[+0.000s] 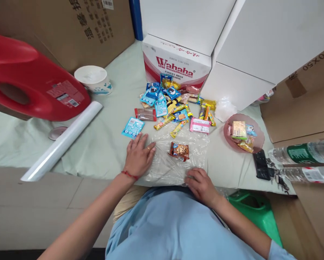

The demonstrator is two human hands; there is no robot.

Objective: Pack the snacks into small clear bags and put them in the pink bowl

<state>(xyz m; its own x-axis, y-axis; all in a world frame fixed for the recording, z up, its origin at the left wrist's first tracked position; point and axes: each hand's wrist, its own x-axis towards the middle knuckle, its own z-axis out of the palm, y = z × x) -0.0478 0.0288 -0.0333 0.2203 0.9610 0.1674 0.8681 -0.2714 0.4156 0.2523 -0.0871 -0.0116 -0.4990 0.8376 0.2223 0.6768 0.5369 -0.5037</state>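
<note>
A clear plastic bag [162, 162] lies flat on the cloth-covered table in front of me. On it rests a brown cookie packet [179, 151]. My left hand [139, 155] lies with fingers stretched out along the bag's left edge, a ring on one finger and a red string at the wrist. Just beyond its fingertips is a light blue sachet [133, 127]. At the bag's near right corner, my right hand [202, 186] has its fingers curled down on the plastic; whether they pinch it is hard to see. A heap of wrapped snacks [162, 104] sits beyond the bag.
A pink bowl [228, 135] of snacks stands right, beside a phone [261, 165], keys [276, 172] and water bottles [304, 153]. Left are a red jug [39, 104], a paper tub [94, 81] and a white roll [64, 141]. A Wahaha carton [175, 65] stands behind.
</note>
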